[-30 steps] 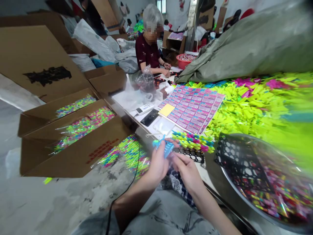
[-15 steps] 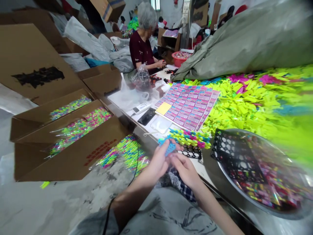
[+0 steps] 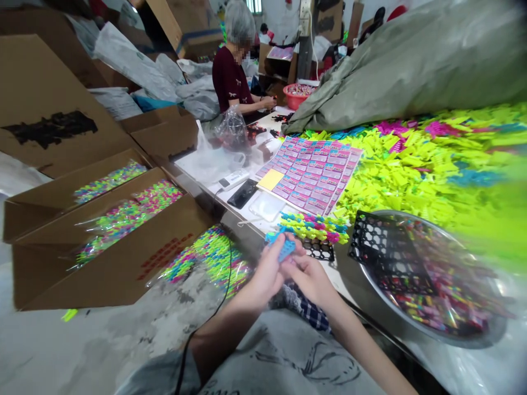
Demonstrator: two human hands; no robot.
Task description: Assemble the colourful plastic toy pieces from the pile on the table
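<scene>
A small blue plastic piece (image 3: 287, 249) is held in my left hand (image 3: 269, 270), its fingers closed round it. My right hand (image 3: 310, 277) meets it from the right, thumb and fingers pinched at the piece's lower edge; whatever else is between those fingertips is hidden. Just beyond my hands, rows of yellow, blue and pink plastic pieces (image 3: 315, 227) lie on a black perforated tray (image 3: 322, 250) at the table edge. Another black perforated tray (image 3: 368, 244) rests on the rim of a metal basin (image 3: 461, 343) holding small colourful parts.
Printed pink sheets (image 3: 317, 170), a phone (image 3: 242, 193) and a white plastic bag (image 3: 209, 159) lie on the table. A heap of yellow pieces (image 3: 411, 164) fills the right. An open cardboard box (image 3: 111, 280) with bagged pieces stands left. A co-worker (image 3: 233, 82) sits beyond.
The view has shifted slightly, so most things sit a little further left. My hands stay together round the blue piece, with little visible change in their hold.
</scene>
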